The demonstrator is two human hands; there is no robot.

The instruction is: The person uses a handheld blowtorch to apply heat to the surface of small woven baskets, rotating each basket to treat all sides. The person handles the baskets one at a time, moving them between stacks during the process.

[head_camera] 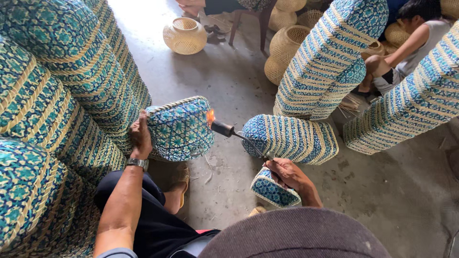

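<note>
Left hand (pixel 140 135) grips the basket (pixel 180 129); right hand (pixel 287 173) clamped on torch (pixel 229 131), flame at rim. Singeing underway w/ stacks (pixel 62 119) left, far right.

A tall stack of blue-and-cream woven baskets (pixel 57 119) fills the left side. More stacked woven baskets (pixel 330 57) lean across the upper right, with another stack (pixel 411 105) at the far right. Pale, undyed bamboo baskets (pixel 185 36) sit on the grey concrete floor (pixel 229 81) at the top. A seated person (pixel 411 43) works in the upper right corner.
</note>
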